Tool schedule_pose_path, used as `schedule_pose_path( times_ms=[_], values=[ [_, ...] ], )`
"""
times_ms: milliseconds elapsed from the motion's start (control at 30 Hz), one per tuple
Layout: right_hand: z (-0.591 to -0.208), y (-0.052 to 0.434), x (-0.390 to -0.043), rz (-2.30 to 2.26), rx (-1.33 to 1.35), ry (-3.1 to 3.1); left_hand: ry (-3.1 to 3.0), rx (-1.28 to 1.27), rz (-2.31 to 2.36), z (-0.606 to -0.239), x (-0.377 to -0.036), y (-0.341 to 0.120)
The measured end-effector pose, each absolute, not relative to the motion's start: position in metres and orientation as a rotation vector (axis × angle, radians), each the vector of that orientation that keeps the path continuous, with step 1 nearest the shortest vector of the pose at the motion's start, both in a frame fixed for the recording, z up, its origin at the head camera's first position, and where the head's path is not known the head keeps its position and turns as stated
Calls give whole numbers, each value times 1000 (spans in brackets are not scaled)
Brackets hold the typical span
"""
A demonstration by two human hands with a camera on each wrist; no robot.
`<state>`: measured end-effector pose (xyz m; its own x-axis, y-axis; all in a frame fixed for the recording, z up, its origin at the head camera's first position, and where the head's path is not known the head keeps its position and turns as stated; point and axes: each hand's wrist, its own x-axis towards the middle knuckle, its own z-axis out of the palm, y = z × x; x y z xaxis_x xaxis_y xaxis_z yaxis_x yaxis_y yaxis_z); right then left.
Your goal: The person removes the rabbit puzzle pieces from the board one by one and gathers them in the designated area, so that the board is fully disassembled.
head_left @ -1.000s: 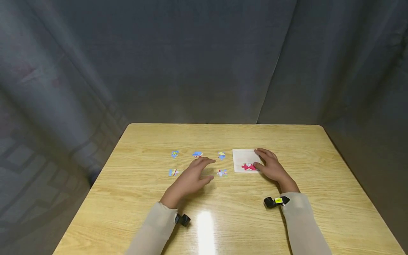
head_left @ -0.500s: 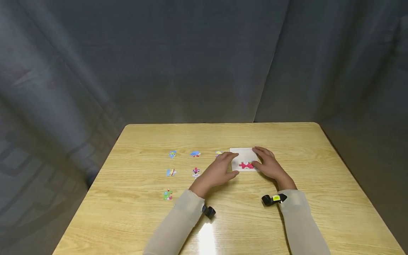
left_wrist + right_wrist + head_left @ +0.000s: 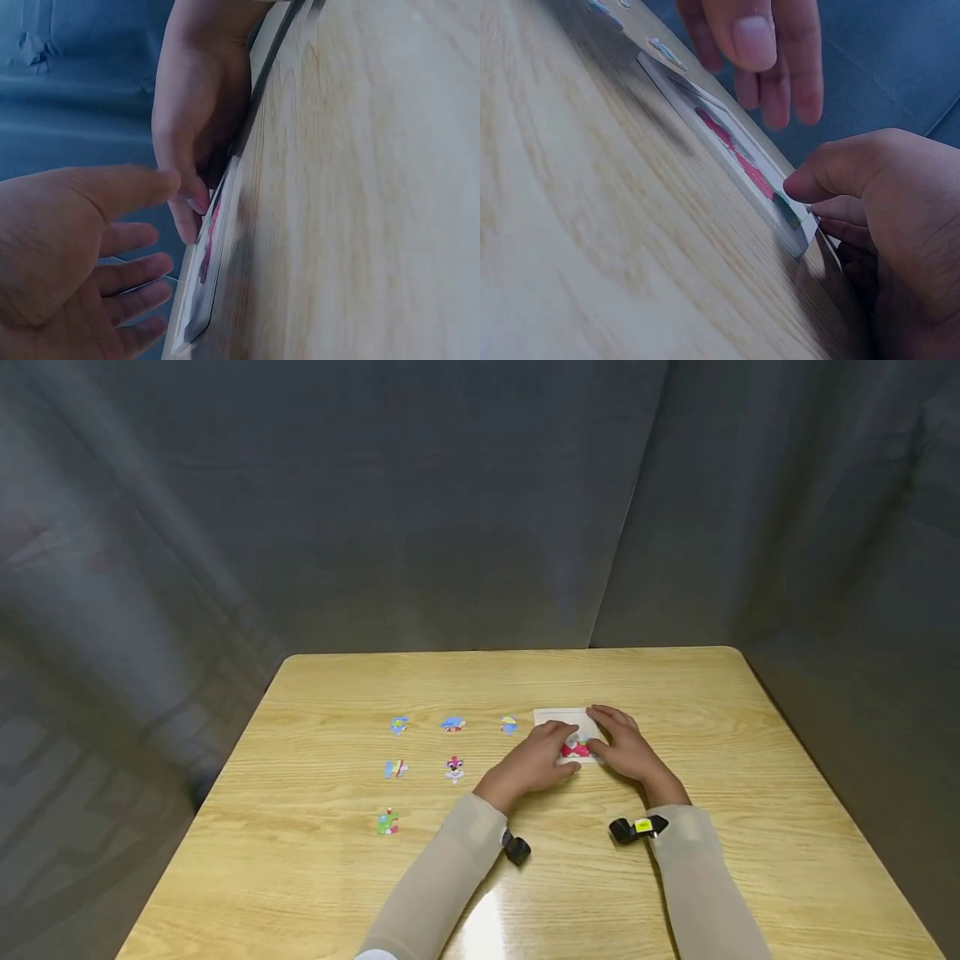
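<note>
A white puzzle board (image 3: 557, 718) lies flat on the wooden table (image 3: 675, 685), with red pieces (image 3: 576, 749) set along its near edge. My right hand (image 3: 624, 747) holds the board's right side. In the right wrist view its thumb (image 3: 810, 184) presses the near corner and its fingers curl beside the edge. My left hand (image 3: 536, 758) hovers over the board's left part with its fingers (image 3: 127, 277) spread and relaxed. No piece shows in it. The board (image 3: 676, 84) and its red pieces (image 3: 739, 154) run between both hands.
Several loose coloured pieces lie left of the board: three in a far row (image 3: 452, 724), two nearer (image 3: 454, 768), and a green one (image 3: 387, 822) nearest me. Dark curtains surround the table. Black wrist cameras (image 3: 633, 828) sit on both sleeves.
My left hand has swept right from among the loose pieces to above the board, uncovering two pieces. A piece near the board's left side no longer shows. The right hand stayed put.
</note>
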<state>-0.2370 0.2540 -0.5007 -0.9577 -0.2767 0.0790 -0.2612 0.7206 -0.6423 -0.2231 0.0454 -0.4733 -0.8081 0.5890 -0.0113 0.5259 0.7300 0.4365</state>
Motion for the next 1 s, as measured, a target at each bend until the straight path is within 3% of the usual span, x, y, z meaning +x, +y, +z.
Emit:
schedule_pose_path(
  times_ms=[1000],
  values=[
    [-502,256,-239,-1095,-439,2888,2790,937,589,-486,-231,40]
  ],
)
